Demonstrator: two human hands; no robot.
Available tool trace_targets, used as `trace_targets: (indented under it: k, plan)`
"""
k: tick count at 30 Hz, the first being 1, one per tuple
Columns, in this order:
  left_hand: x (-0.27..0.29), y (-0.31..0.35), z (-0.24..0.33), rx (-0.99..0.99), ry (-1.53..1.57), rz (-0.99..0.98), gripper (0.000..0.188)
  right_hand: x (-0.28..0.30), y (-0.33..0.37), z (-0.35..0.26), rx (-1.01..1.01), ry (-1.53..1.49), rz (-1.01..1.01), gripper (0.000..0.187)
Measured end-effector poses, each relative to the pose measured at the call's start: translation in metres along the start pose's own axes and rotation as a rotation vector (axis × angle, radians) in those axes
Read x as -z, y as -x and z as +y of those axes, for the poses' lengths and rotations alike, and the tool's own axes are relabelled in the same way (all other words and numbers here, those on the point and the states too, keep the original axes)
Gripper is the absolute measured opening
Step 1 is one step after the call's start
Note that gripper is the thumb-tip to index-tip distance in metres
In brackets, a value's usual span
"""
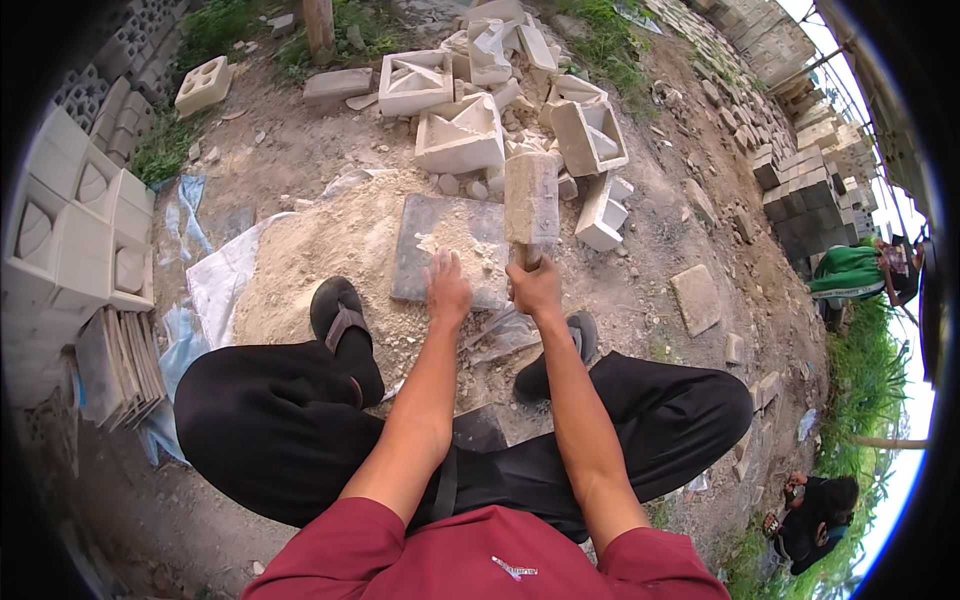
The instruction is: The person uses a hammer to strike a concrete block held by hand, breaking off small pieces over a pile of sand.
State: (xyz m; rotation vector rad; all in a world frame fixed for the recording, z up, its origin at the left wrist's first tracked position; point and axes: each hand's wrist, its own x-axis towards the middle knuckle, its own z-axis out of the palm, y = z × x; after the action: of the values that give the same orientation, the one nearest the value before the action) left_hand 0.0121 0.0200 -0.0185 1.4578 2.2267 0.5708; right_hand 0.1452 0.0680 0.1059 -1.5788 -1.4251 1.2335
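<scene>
My right hand [536, 288] grips the handle of a mallet [531, 195] with a thick, blocky, dust-coated head. The head points away from me, over the right side of a dark square board [412, 262] on the ground. Pale powdery mix [455, 238] lies scattered on the board's surface. My left hand [447, 286] is at the board's near edge, fingers stretched toward the powder and holding nothing; whether it touches the board I cannot tell. Left of the board spreads a heap of sandy mix [310, 258] on a white sheet [225, 285].
Broken cream moulded blocks [460, 135] pile up beyond the board. Stacked cream blocks [85, 225] and leaning flat boards [125, 365] stand at the left. A flat slab [696, 299] lies at the right. Two other people, one in black [818, 525], are at the far right.
</scene>
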Motion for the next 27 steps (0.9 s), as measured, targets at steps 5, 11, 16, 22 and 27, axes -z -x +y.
trace_targets:
  k: [5,11,16,22,27]
  plan:
    - [-0.004,-0.004,-0.005,-0.004,-0.035,0.007,0.062,-0.018,-0.005,-0.004,0.382,0.121,0.141,0.027]
    - [0.009,-0.01,-0.006,0.019,-0.015,-0.134,0.062,-0.006,0.032,0.092,-0.255,0.462,-0.245,0.045]
    - [0.011,-0.019,-0.011,0.021,-0.012,-0.191,0.062,-0.006,0.011,0.056,-0.25,0.517,-0.285,0.043]
    - [0.008,-0.01,-0.001,0.016,-0.014,-0.161,0.061,-0.009,-0.002,-0.022,0.375,-0.005,0.087,0.02]
    - [0.004,-0.011,0.001,0.029,-0.024,-0.132,0.061,-0.012,0.018,0.017,0.478,0.21,0.112,0.021]
